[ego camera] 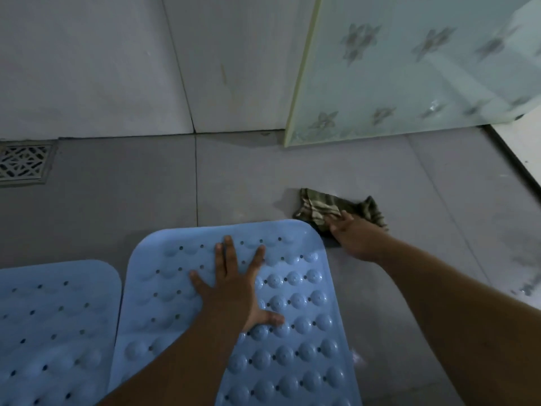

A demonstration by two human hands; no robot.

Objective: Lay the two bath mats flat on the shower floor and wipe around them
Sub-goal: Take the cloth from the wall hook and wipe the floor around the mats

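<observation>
We have both mats flat: left mat (55, 326) beside right mat (234, 317). Left hand (234, 291), fingers spread, presses the right mat; right hand (348, 232) presses the rag (322, 208) on the floor (117, 206) just off its corner. Risk: rag catches that corner, lifts or shifts it. Glass panel (409, 68) blocks wiping ahead; drain (23, 164) sits far left.
</observation>
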